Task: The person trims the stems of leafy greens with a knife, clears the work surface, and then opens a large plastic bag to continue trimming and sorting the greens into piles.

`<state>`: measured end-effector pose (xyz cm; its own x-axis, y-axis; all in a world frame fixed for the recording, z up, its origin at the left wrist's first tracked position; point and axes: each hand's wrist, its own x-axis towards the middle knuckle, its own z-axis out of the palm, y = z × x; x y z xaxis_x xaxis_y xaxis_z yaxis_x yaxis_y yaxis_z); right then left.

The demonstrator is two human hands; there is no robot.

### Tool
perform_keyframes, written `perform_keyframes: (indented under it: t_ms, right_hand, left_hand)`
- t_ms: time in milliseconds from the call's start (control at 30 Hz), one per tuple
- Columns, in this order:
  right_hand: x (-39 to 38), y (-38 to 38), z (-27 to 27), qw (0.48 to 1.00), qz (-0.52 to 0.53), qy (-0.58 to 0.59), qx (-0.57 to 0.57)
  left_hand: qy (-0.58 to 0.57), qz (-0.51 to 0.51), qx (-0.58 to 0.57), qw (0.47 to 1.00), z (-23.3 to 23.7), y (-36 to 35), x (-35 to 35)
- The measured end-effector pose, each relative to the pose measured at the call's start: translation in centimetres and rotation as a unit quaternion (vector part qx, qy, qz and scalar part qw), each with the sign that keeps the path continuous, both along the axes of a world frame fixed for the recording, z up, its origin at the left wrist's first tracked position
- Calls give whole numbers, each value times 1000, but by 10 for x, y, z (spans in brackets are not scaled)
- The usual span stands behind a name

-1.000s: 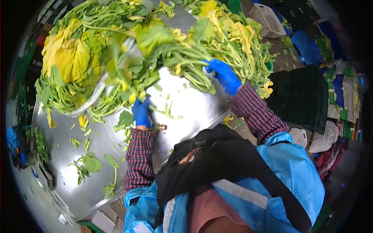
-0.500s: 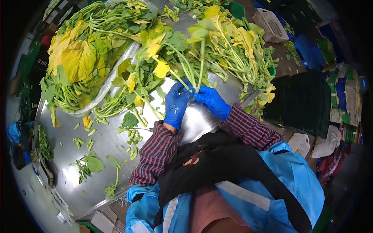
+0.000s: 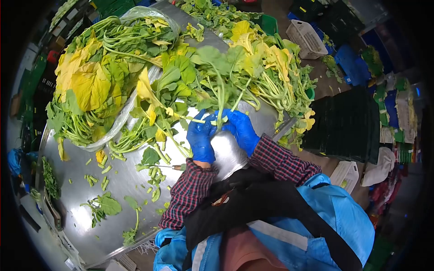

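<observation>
Both my hands wear blue gloves and meet above the metal table [image 3: 122, 176]. In front of my apron, my left hand [image 3: 201, 141] pinches the base of a leafy green plant [image 3: 220, 90], whose stalks point away from me. A yellow-leaved stalk [image 3: 185, 117] sticks out leftward at its fingers. My right hand [image 3: 243, 131] closes round the same plant's stalk base from the other side; its fingertips are partly hidden. Beside my left wrist lies a thin-bladed knife [image 3: 174, 167], its handle partly under the sleeve.
A big heap of yellowing greens [image 3: 90, 83] lies on clear plastic at the left. More greens [image 3: 275, 77] pile up at the far right table edge. Cut stem pieces [image 3: 156, 178] are scattered left of me. A white crate [image 3: 307, 38] and dark crates [image 3: 346, 124] stand to the right.
My hands have drawn slightly toward me with the plant. Its stalks have spread, with a yellow-leaved one now bent out to the left. The knife shows more beside my left wrist.
</observation>
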<state>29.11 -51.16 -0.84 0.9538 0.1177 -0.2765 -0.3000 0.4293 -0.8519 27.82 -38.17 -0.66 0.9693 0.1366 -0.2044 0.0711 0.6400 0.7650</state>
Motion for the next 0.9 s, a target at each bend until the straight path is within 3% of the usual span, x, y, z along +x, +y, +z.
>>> perform_keyframes:
  t_ms: [133, 200, 233, 267, 333, 367, 400, 467, 500, 533, 600, 633, 700, 733, 800, 867, 900]
  right_hand:
    - [-10, -8, -4, 1000, 18, 8, -17]
    - [-9, -18, -10, 998, -6, -31, -60]
    - [-7, -23, 11, 998, -56, 5, 26]
    - [-3, -31, 21, 998, -57, 3, 27]
    - [7, -50, 33, 989, 30, -70, -127]
    - [8, -54, 29, 987, 54, -65, -137]
    - [9, -54, 28, 987, 56, -67, -138]
    - [3, -44, 23, 991, 110, -38, -59]
    - [1, -37, 17, 986, 157, -45, -45]
    - [-3, -26, 9, 981, 158, -50, -95]
    - [-9, -7, 8, 988, 143, -34, -52]
    - [-6, -6, 7, 987, 149, -36, -49]
    - [1, -15, 0, 969, 146, 52, -190]
    - [4, -30, -10, 969, 147, 50, -190]
    - [16, -59, -30, 983, -27, 179, -15]
    - [23, -41, 14, 991, -11, 121, -63]
    - [22, -31, 36, 992, -8, 66, -106]
  left_hand:
    - [78, -67, 44, 994, -8, 13, 3]
    - [130, -4, 111, 985, -40, 23, 8]
    - [162, 37, 64, 984, -76, 41, 12]
    - [181, 40, 50, 981, -83, 51, 9]
    - [215, -172, 258, 926, -82, 70, 5]
    - [79, -231, 588, 771, -82, 77, 6]
    - [78, -229, 587, 773, -69, 72, 8]
    - [-80, -131, 634, 758, -16, 59, 6]
    - [-82, -229, 479, 844, 6, 50, 7]
    - [-86, -314, 306, 895, 22, 40, 13]
    - [54, -310, 197, 929, 30, 23, 15]
    - [11, -261, 131, 956, 25, 21, 13]
    - [7, -209, 86, 974, 25, 14, 8]
    - [2, -161, 40, 986, 30, 11, 7]
    - [9, -110, 77, 991, 38, 15, 10]
    - [39, -154, 173, 972, 32, 20, 10]
    - [53, -161, 165, 972, 27, 18, 9]
